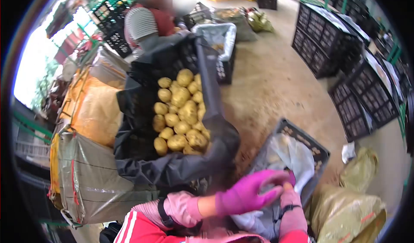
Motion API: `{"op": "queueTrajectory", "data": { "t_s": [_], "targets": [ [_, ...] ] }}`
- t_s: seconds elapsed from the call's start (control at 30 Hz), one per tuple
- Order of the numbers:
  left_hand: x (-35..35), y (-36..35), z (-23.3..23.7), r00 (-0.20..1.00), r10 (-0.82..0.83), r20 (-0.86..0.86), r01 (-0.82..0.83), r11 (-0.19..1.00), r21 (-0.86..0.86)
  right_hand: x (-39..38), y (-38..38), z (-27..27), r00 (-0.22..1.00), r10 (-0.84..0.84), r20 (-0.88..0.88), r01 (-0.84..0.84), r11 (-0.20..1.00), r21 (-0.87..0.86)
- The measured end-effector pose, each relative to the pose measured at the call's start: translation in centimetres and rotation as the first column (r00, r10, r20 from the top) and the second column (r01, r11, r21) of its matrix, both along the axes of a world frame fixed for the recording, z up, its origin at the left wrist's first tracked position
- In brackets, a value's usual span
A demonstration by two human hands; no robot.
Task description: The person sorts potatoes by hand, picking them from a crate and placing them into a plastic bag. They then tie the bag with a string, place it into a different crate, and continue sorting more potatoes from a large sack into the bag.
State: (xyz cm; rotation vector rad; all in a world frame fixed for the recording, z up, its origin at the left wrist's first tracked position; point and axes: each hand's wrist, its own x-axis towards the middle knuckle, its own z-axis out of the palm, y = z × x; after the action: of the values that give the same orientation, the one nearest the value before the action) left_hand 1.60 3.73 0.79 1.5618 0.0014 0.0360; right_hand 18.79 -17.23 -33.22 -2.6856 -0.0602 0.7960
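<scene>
My left hand (249,192), in a magenta glove, reaches across to the right. Its fingers and thumb curve into a ring, with their tips meeting at my right wrist, apparently pinching the glove there. Of my right hand (291,179) only a small purple gloved part shows behind those fingertips; its fingers are hidden. Both hands are over a dark plastic crate (321,150) lined with clear plastic film (286,150). Left of them, a bin draped in black cloth (151,169) holds many potatoes (181,113).
Full woven sacks (97,174) line the left side. Stacked black crates (319,40) stand along the right, and crumpled tan sacks (349,208) lie near my right arm. Beyond the potatoes, a person in a striped sleeve (142,25) is beside a white-lined crate (220,33).
</scene>
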Motion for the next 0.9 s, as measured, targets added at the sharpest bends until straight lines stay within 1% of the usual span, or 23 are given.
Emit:
{"op": "queueTrajectory", "data": {
  "t_s": [0.03, 0.07, 0.1, 0.13, 0.2, 0.23, 0.37, 0.47, 0.57, 0.77, 0.87, 0.9],
  "targets": [
    [-0.2, 0.2, -0.3, 1.0, 0.006, 0.0, -0.006, 0.999, 0.049, -0.3, -0.5, -4.6, 0.985, -0.053, 0.162, 0.056, 0.998, -0.014],
    [-0.3, 0.3, -0.9, 1.0, 0.001, 0.016, -0.002, 0.999, 0.033, 0.0, 0.5, -5.4, 0.986, -0.12, 0.116, 0.133, 0.984, -0.12],
    [-0.1, 0.8, -0.7, 1.0, -0.009, -0.002, 0.009, 0.998, 0.057, -0.1, 1.2, -5.7, 0.986, -0.145, 0.084, 0.159, 0.966, -0.205],
    [0.2, 1.0, -0.6, 0.999, -0.029, -0.023, 0.03, 0.997, 0.069, -0.3, 1.6, -6.2, 0.989, -0.13, 0.068, 0.143, 0.96, -0.24],
    [0.8, 1.1, -1.4, 1.0, 0.003, -0.012, -0.002, 0.997, 0.082, -0.7, 1.8, -6.7, 0.992, -0.124, 0.034, 0.128, 0.945, -0.302],
    [1.1, 1.1, -1.6, 1.0, 0.013, -0.005, -0.013, 0.997, 0.08, -0.8, 2.0, -6.8, 0.993, -0.114, 0.025, 0.116, 0.943, -0.312],
    [2.1, 1.3, -1.6, 0.999, -0.028, -0.043, 0.031, 0.998, 0.056, -1.2, 2.3, -6.9, 0.995, -0.097, 0.001, 0.092, 0.941, -0.326],
    [2.5, 1.5, -0.5, 0.994, -0.076, -0.081, 0.08, 0.996, 0.044, -1.4, 2.2, -7.0, 0.996, -0.083, -0.015, 0.074, 0.944, -0.322],
    [2.9, 1.1, -0.7, 0.993, -0.101, -0.066, 0.104, 0.994, 0.036, -1.6, 2.0, -6.9, 0.998, -0.061, -0.024, 0.05, 0.947, -0.316],
    [3.1, 0.0, -0.8, 0.988, -0.134, -0.081, 0.141, 0.987, 0.08, -1.6, 2.1, -7.0, 0.999, -0.02, -0.045, 0.006, 0.953, -0.304],
    [2.3, -0.6, -1.6, 0.992, -0.085, -0.095, 0.089, 0.995, 0.034, -1.7, 1.8, -6.7, 0.999, 0.015, -0.048, -0.028, 0.958, -0.286],
    [2.0, -0.8, -1.6, 0.989, -0.093, -0.113, 0.097, 0.995, 0.031, -1.5, 1.7, -6.7, 0.998, 0.03, -0.051, -0.043, 0.959, -0.28]
  ]
}}
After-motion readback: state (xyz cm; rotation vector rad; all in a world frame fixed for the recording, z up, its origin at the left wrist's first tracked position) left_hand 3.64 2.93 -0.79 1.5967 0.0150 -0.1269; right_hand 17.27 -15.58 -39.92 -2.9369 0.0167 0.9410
